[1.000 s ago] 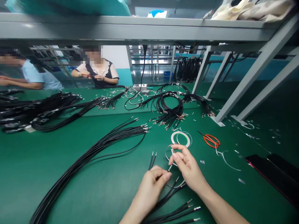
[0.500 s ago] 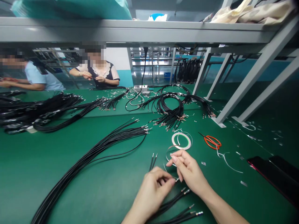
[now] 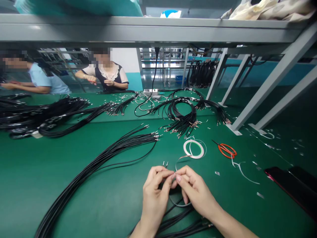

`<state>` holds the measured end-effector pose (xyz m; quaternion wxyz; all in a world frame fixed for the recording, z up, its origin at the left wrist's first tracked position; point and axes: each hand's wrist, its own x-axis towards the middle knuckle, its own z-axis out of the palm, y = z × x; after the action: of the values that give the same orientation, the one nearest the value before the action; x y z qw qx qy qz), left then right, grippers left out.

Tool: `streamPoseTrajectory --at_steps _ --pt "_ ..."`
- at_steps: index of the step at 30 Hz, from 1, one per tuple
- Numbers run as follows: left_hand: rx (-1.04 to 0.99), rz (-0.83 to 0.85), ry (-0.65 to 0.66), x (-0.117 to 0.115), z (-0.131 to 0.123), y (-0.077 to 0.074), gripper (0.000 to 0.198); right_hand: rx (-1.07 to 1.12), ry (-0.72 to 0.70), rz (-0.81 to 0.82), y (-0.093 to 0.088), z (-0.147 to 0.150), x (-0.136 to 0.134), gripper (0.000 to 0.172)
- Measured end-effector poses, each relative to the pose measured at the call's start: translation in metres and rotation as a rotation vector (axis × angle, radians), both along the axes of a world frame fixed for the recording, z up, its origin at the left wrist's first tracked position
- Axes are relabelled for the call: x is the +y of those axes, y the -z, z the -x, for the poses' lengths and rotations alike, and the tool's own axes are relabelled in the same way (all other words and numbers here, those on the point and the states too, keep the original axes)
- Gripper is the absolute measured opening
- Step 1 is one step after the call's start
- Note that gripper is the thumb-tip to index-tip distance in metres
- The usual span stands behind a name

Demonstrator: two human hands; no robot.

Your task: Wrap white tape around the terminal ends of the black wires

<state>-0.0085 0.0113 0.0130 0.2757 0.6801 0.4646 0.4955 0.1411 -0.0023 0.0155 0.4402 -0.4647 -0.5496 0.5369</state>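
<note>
My left hand [image 3: 156, 190] and my right hand [image 3: 195, 190] meet at the fingertips low in the middle of the view. Both are closed in a pinch. A narrow tape strip [image 3: 176, 166] runs from the white tape roll [image 3: 185, 151] into the right fingertips. What the left fingertips pinch is too small and covered to make out. A pale loop [image 3: 180, 205] hangs below the hands. Two metal cable tips [image 3: 165, 163] show just beyond my left hand, and a group of black cables [image 3: 177, 220] lies beneath both hands, partly hidden.
A long bundle of black cables [image 3: 99, 162] curves along the left. Coiled cables [image 3: 182, 114] lie further back. Orange-handled scissors [image 3: 227, 150] and dark phones [image 3: 284, 181] are at right. Shelf legs [image 3: 262, 69] stand on the green table. Two people sit opposite.
My left hand has turned more upright and its fingertips have come up to the right hand's. My right fingertips have moved slightly down and left. The view has shifted a little.
</note>
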Motion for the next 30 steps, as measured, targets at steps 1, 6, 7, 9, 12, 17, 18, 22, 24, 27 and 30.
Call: streamPoseTrajectory --at_steps 1,6,7,9,12,17,18,22,24,27,30 --pt "-0.001 0.001 0.000 0.000 0.000 0.000 0.011 -0.004 0.002 -0.005 0.000 0.000 0.000 0.025" --pt "0.001 -0.001 0.035 0.001 -0.001 0.000 0.012 -0.065 -0.037 -0.018 0.003 -0.001 -0.001 0.036" --pt "0.007 -0.004 0.032 0.001 0.000 0.000 0.012 -0.059 -0.039 -0.010 0.004 -0.001 0.000 0.035" --pt "0.020 -0.004 0.022 0.001 0.001 0.002 0.011 -0.031 -0.031 0.011 0.005 -0.002 0.001 0.035" --pt "0.031 0.005 0.011 0.001 0.001 0.003 0.011 0.001 -0.016 0.051 0.005 -0.001 0.002 0.036" --pt "0.065 0.032 -0.002 0.002 0.000 0.000 0.012 0.024 0.037 0.071 0.002 0.000 0.003 0.034" --pt "0.086 0.046 -0.020 0.003 0.000 0.000 0.014 0.030 0.060 0.070 0.002 0.000 0.004 0.033" --pt "0.374 0.129 -0.213 0.005 0.004 0.007 0.021 0.062 0.197 0.049 0.007 -0.004 0.011 0.031" --pt "0.593 0.181 -0.283 0.006 0.007 0.012 0.012 0.086 0.245 0.049 0.009 -0.007 0.014 0.031" --pt "0.692 0.244 -0.282 0.006 0.010 0.014 0.014 0.121 0.272 0.092 0.009 -0.008 0.016 0.032" --pt "0.455 0.338 -0.206 0.008 0.010 0.011 0.017 0.185 0.286 0.141 0.006 -0.006 0.016 0.036"
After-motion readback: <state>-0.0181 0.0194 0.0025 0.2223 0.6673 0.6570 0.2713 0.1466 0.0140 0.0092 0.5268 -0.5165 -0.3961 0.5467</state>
